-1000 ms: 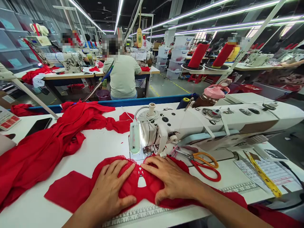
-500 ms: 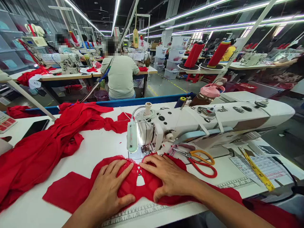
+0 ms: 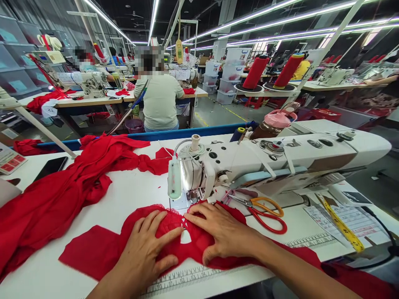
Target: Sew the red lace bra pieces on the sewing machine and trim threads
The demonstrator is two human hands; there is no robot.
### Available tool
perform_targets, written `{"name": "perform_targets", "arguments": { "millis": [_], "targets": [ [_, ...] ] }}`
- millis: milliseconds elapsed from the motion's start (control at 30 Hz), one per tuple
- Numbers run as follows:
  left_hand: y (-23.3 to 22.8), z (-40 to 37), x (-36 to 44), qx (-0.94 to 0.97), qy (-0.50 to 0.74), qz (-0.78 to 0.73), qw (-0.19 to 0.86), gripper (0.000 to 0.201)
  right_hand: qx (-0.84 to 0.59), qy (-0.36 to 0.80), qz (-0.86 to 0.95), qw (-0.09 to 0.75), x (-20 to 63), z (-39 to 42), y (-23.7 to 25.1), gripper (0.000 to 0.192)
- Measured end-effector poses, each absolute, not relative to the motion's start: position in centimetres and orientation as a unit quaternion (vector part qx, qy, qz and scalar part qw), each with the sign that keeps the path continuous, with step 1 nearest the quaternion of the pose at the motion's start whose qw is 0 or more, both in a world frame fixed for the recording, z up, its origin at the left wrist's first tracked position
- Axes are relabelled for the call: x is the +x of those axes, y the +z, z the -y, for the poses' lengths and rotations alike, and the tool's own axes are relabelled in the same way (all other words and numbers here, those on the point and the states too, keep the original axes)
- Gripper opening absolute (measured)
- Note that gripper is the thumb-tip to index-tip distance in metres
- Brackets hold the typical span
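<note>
Red lace fabric piece (image 3: 174,241) lies flat on the white worktable (image 3: 131,195), just in front of the needle end of the white industrial sewing machine (image 3: 249,162). I've got both hands on it. My left hand (image 3: 146,253) is open, palm down, fingers spread, pressing the lace at approx 7 o'clock from the needle. My right hand (image 3: 222,232) is also open and flat, at approx 5 o'clock, index tip near the small cut-out gap in the lace. Neither hand grips anything; they just pin the cloth.

Orange-and-red-handled scissors (image 3: 264,209) sit just beside my right hand at its 2 o'clock, on the machine bed. Yellow tape measure (image 3: 341,224) lies farther out at 3 o'clock, across a printed sheet. Big heap of loose red cloth (image 3: 56,195) at 10 o'clock, w/ a black phone (image 3: 51,166) beyond it. A person in a pale shirt (image 3: 160,101) sits at 12 o'clock, back to me.
</note>
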State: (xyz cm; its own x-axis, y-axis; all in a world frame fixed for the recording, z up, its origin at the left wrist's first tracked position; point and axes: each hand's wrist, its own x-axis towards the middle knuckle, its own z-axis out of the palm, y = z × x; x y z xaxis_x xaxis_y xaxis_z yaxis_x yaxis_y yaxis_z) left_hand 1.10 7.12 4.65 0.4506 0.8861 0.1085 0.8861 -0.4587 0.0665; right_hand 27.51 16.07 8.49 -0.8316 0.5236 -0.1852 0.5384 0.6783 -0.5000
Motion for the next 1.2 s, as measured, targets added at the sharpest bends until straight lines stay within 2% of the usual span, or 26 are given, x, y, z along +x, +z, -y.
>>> {"name": "perform_targets", "arguments": {
  "millis": [133, 367, 433, 533, 633, 833, 1000, 1200],
  "targets": [
    [4.0, -7.0, 0.9, 0.870, 0.085, -0.484, -0.049, 0.055, 0.292, -0.279, -0.915, 0.017, 27.5, -16.0, 8.6, 0.089],
    [4.1, -6.7, 0.9, 0.869, 0.099, -0.482, -0.047, 0.059, 0.292, -0.276, -0.915, 0.021, 27.4, -15.9, 8.9, 0.087],
    [4.7, -6.5, 1.3, 0.871, 0.123, -0.476, -0.018, 0.054, 0.290, -0.272, -0.917, 0.021, 27.3, -15.8, 9.1, 0.086],
    [5.5, -6.5, 2.6, 0.863, 0.189, -0.461, 0.081, 0.038, 0.293, -0.266, -0.918, 0.032, 27.1, -15.6, 9.5, 0.085],
    [5.0, -6.9, 3.7, 0.839, 0.242, -0.464, 0.147, 0.034, 0.300, -0.261, -0.916, 0.047, 26.8, -15.3, 9.8, 0.084],
    [1.7, -7.0, 2.5, 0.834, 0.214, -0.507, 0.033, 0.056, 0.313, -0.265, -0.910, 0.057, 27.1, -15.1, 9.5, 0.090],
    [1.7, -6.5, 1.6, 0.835, 0.164, -0.524, 0.025, 0.068, 0.304, -0.277, -0.910, 0.048, 27.5, -15.5, 9.0, 0.094],
    [2.0, -6.5, 1.7, 0.836, 0.154, -0.527, 0.019, 0.070, 0.299, -0.286, -0.909, 0.048, 27.5, -15.7, 9.0, 0.097]
  ]
}}
